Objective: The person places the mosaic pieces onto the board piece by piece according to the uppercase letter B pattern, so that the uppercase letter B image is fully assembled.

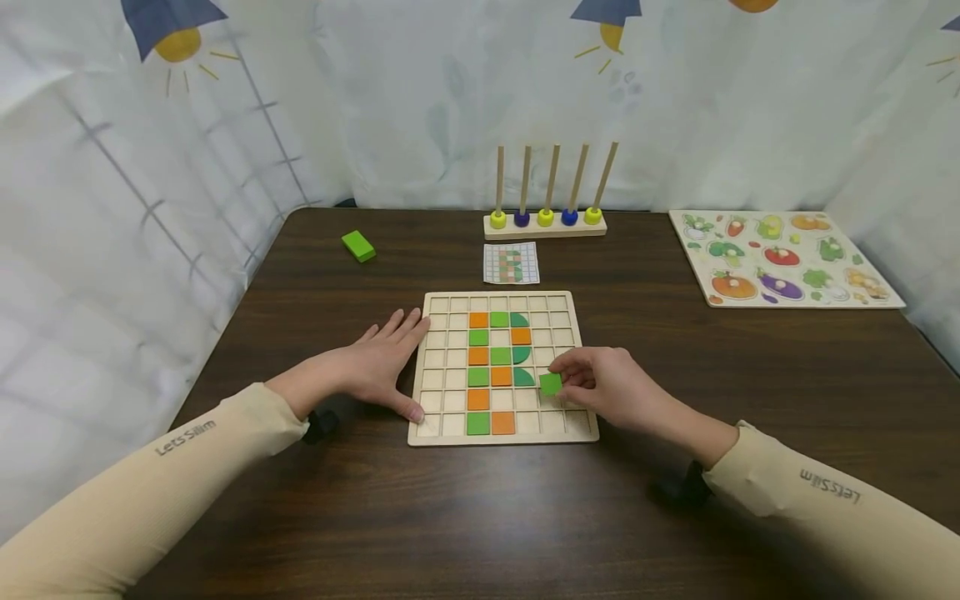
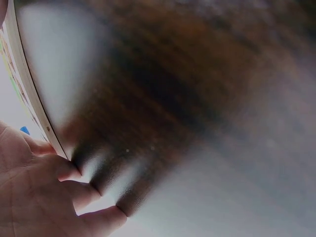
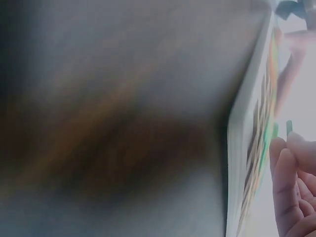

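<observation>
A square wooden grid board [image 1: 447,398] lies on the dark table, holding orange square tiles, green square tiles and darker green quarter-round tiles in its middle columns. My right hand [image 1: 611,385] pinches a green square tile [image 1: 551,384] between thumb and fingers over the board's right part. In the right wrist view the tile [image 3: 289,127] shows edge-on at the fingertips. My left hand [image 1: 381,362] lies with spread fingers at the board's left edge, thumb on its lower left corner. The left wrist view shows those fingers [image 2: 101,222] touching the table beside the board's side [image 2: 39,106].
Behind the board lies a small printed pattern card [image 1: 512,263]. Farther back stands a peg stand [image 1: 545,225] with yellow and blue rings. A green block [image 1: 358,246] lies at the back left, a vegetable puzzle board [image 1: 783,258] at the back right. Printed curtains [image 1: 405,100] hang behind.
</observation>
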{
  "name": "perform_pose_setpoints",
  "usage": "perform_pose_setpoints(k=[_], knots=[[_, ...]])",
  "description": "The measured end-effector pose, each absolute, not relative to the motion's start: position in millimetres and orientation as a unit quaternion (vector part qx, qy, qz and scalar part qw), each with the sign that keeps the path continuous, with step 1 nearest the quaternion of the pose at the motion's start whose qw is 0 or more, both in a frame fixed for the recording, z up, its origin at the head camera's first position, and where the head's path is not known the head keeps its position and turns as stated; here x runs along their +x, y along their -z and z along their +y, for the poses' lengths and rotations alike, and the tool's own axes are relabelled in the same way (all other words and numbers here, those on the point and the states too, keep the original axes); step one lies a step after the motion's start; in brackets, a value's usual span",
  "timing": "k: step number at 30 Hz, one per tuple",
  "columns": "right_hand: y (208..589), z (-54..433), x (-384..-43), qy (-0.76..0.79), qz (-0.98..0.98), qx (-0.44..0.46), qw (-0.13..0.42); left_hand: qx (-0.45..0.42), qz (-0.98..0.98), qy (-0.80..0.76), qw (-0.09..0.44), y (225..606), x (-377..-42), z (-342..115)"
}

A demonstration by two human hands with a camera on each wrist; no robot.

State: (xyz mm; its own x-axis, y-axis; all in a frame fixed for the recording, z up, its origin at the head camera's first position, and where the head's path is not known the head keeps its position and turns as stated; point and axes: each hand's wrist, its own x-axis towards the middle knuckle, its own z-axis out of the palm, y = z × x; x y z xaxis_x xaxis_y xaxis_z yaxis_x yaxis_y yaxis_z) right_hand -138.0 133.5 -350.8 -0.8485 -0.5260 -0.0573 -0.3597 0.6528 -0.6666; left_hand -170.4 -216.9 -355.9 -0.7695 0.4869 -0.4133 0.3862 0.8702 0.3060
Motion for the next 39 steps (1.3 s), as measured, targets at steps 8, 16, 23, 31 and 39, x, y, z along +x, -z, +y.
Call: perform_pose_setpoints(k=[8, 16, 23, 31, 39], knots=[[359, 116, -136, 0.316, 0.901, -0.263, 0.14, 0.236, 0.935, -0.103, 0.245, 356, -170, -217], [361, 108, -138, 0.302, 0.9, -0.283, 0.135, 0.236, 0.934, -0.103, 0.248, 356, -170, -217], [361, 104, -138, 0.287, 0.905, -0.283, 0.138, 0.236, 0.934, -0.102, 0.249, 356, -171, -217], [360, 104, -137, 0.287, 0.905, -0.281, 0.138, 0.234, 0.935, -0.099, 0.249, 354, -171, -215], [361, 104, -138, 0.28, 0.905, -0.289, 0.134, 0.235, 0.935, -0.096, 0.249, 355, -172, -215]])
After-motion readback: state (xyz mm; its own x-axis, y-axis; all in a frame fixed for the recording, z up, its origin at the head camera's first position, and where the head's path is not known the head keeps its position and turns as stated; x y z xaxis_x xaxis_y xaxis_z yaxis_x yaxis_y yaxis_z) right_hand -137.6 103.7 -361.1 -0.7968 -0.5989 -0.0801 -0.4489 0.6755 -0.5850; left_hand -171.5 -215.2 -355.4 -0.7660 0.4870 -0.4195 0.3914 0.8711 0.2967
